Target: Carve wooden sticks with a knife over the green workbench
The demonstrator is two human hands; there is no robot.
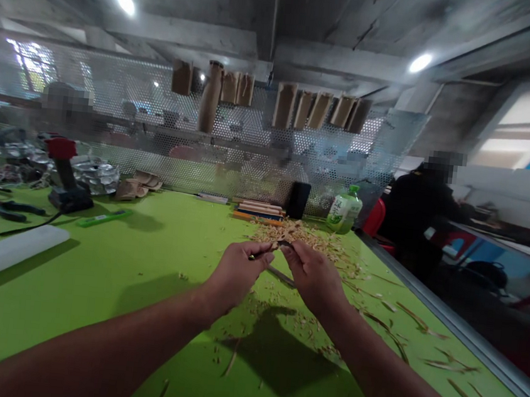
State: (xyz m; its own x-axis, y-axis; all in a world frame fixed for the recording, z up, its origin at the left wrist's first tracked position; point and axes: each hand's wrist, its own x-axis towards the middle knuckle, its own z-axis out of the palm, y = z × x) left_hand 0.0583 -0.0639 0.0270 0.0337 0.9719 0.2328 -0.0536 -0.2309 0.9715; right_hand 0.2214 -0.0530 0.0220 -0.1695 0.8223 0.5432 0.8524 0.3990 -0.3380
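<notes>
My left hand is closed in a pinch on a small, slim piece with a pale, wood-coloured tip. Close beside it, my right hand has its fingers closed on a dark curved piece, which meets or nearly meets the pale tip. The fingers hide most of both pieces, so their exact kind is unclear. A narrow grey bar shows just below and between the hands; whether it is held or lies on the table I cannot tell. Pale wood shavings are heaped behind the hands.
On the green table are a white-handled tool, pliers, a cordless drill, a green cutter, stacked sticks, a dark phone-like slab and a bottle. A perforated screen stands behind. Someone sits at right.
</notes>
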